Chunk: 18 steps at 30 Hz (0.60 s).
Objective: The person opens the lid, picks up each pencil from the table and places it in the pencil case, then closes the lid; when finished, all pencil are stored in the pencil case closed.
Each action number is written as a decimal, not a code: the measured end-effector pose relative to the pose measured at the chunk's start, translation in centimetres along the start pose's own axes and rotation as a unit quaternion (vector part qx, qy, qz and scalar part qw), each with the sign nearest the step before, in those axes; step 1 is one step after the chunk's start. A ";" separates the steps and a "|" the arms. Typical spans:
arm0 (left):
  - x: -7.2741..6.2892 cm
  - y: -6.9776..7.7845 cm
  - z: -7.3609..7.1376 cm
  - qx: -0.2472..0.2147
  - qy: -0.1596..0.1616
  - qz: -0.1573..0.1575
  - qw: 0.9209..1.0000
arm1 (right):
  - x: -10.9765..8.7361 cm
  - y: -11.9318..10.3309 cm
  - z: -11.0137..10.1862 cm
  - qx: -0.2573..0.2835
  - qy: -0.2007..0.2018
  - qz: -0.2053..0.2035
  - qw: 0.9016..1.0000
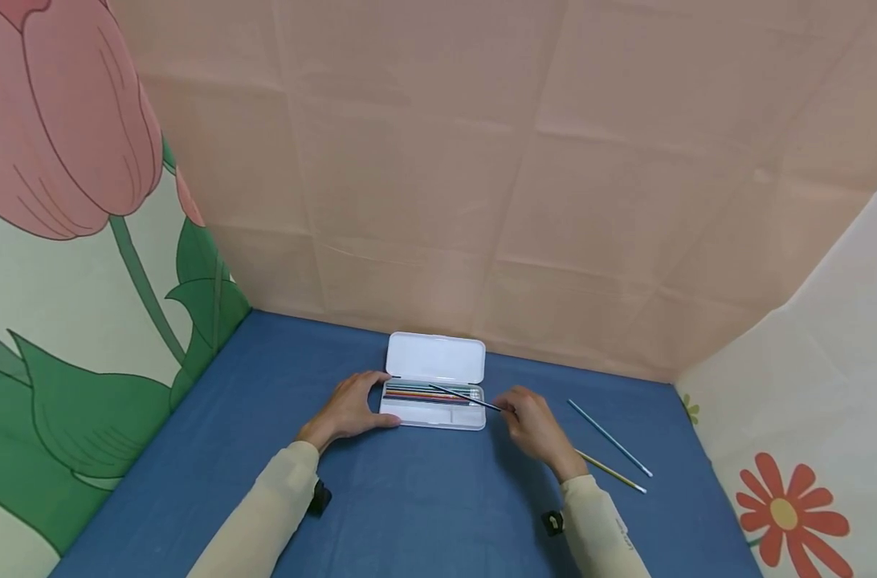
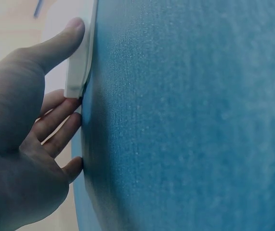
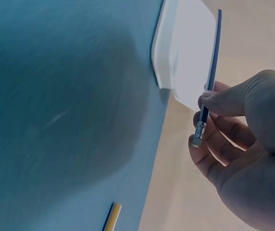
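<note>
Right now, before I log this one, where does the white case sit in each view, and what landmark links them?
Head: case below centre, between left hand and right hand.
Left wrist: case at upper left, partly hidden by the left hand.
Right wrist: case at top, right of centre, cut off by the frame.
Shared landmark: blue table.

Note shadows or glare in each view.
Head: soft shadow beside the right hand on the blue tablecloth; left wrist: pale glare behind the left hand; right wrist: broad shadow darkens the tablecloth, white pencil case looks washed out.
</note>
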<state>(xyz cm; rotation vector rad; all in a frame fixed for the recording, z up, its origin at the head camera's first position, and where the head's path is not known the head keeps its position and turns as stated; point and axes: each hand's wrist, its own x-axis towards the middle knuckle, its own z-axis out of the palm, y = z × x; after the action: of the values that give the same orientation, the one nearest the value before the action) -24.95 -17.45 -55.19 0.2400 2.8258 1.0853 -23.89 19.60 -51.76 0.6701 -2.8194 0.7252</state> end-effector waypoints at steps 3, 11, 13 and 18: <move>-0.1 0.0 -0.1 -0.003 0.000 0.000 1.000 | 1.0 -0.4 0.4 0.009 -0.005 -0.006 1.000; -0.1 -0.1 0.0 -0.004 0.000 0.001 1.000 | 2.8 -1.3 1.6 0.010 -0.017 -0.029 0.999; -0.1 -0.1 0.0 -0.004 -0.001 0.000 1.000 | 3.2 -1.6 2.0 0.008 -0.022 -0.037 0.999; -0.1 0.0 -0.1 -0.008 0.000 0.001 1.000 | 4.0 -2.3 2.7 0.005 -0.039 -0.040 0.998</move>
<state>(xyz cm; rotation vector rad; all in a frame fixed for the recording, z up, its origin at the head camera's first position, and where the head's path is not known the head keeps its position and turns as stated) -24.89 -17.54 -55.09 0.2419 2.8158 1.1084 -26.53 14.92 -52.12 0.8250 -2.8421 0.7139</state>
